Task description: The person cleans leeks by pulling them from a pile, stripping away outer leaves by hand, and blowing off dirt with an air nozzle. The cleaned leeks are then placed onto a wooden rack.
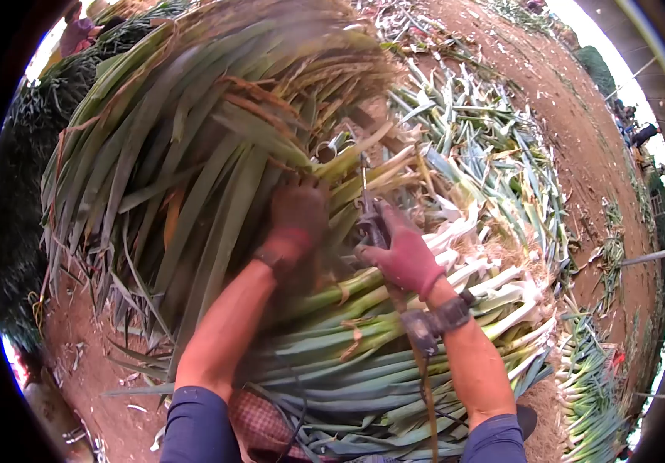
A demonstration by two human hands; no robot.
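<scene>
My left hand (299, 210), in a dirty reddish glove, is closed round a leek (340, 163) at the edge of a large leafy pile. It is slightly blurred, and its fingertips are partly hidden. Wrapped in my red-gloved right hand (406, 251) is an air blow gun (369, 220); its thin metal nozzle points up toward the leek stalks. Below both hands lies a layer of cleaned leeks (494, 285) with white shanks to the right and green leaves to the left. The unpeeled leeks (170, 147) fill the upper left.
Stripped leaves (471, 131) are heaped at the upper right. A hose (429, 409) runs down under my right forearm. More leeks (591, 386) lie at lower right on brown soil (572, 154). Another person (78, 35) is at the far upper left. A pole (653, 255) juts in from the right.
</scene>
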